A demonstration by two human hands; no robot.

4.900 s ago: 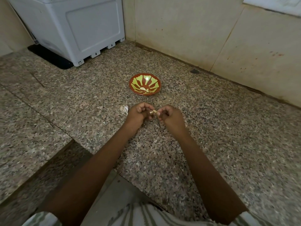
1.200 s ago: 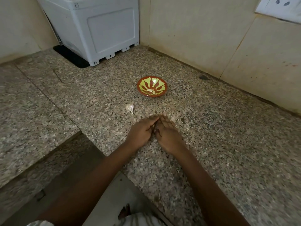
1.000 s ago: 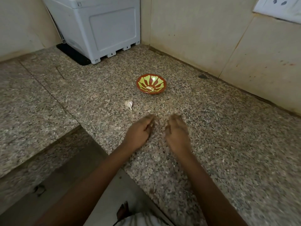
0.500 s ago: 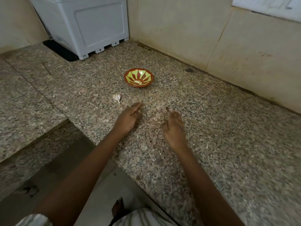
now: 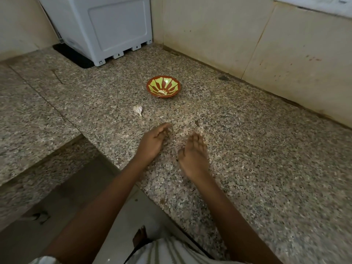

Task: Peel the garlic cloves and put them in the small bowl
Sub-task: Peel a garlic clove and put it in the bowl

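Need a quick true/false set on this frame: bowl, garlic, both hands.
1. The small red bowl with a yellow-green pattern holds pale peeled garlic cloves. True.
2. The left hand grips the white unpeeled garlic piece. False: it lies on the speckled granite counter, apart from both hands.
3. The right hand holds nothing. True.
4. The bowl is upside down. False: it stands upright.

Small bowl [image 5: 172, 83]: red-brown, yellow-green radial petals inside. Cloves [image 5: 162, 91] in the bowl: pale cream. Garlic piece [image 5: 138, 109] front-left of the bowl: white. Countertop [image 5: 247, 149] under the bowl: speckled grey, pink, black. Appliance [image 5: 106, 25] behind the bowl: light grey. Wall [image 5: 295, 44] right of the bowl: beige.
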